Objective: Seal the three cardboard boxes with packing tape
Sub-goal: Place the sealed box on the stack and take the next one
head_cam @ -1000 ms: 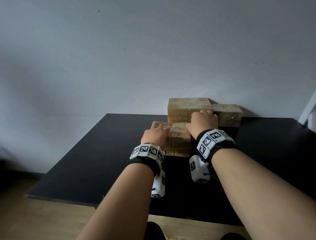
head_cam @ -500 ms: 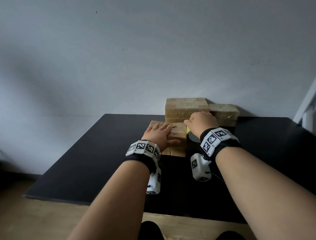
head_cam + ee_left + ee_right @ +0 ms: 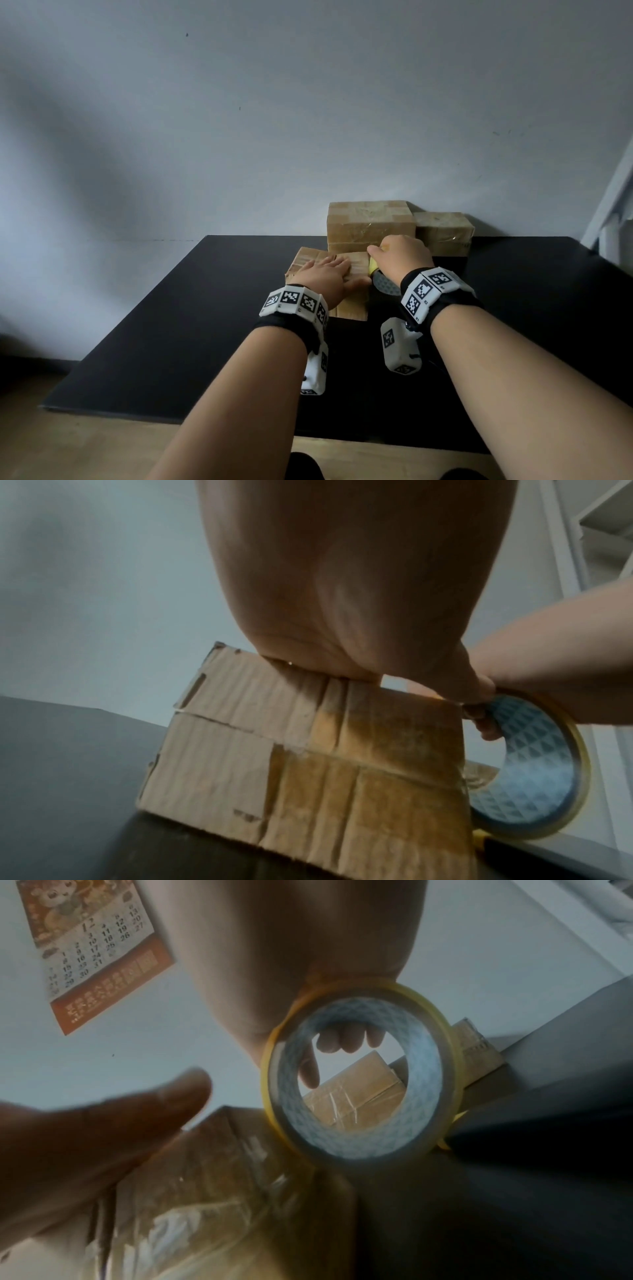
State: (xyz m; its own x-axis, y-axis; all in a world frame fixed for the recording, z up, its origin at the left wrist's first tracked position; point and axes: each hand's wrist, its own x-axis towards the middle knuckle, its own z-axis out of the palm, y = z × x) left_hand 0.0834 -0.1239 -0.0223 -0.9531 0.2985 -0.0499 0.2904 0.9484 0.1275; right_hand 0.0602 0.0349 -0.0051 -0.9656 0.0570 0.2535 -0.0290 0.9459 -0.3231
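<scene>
Three cardboard boxes stand on the black table (image 3: 171, 325): a low near box (image 3: 354, 301), a taller taped box (image 3: 370, 222) behind it and a third box (image 3: 443, 229) at the back right. My left hand (image 3: 325, 277) lies flat on the near box's top (image 3: 308, 764), fingers straight. My right hand (image 3: 400, 257) grips a roll of packing tape (image 3: 385, 284) held upright against that box's right edge. In the right wrist view its fingers (image 3: 342, 1039) curl through the roll (image 3: 356, 1150). Shiny tape lies across the near box (image 3: 222, 1191).
The boxes sit near the table's far edge against a pale wall. A calendar (image 3: 92, 947) hangs on the wall. A white frame (image 3: 613, 205) stands at the far right. Wooden floor (image 3: 68, 445) shows below the table's near edge.
My right hand has come back from the taller box to the near box's right edge, and the tape roll now shows beside it. My left hand has spread flat on the box top.
</scene>
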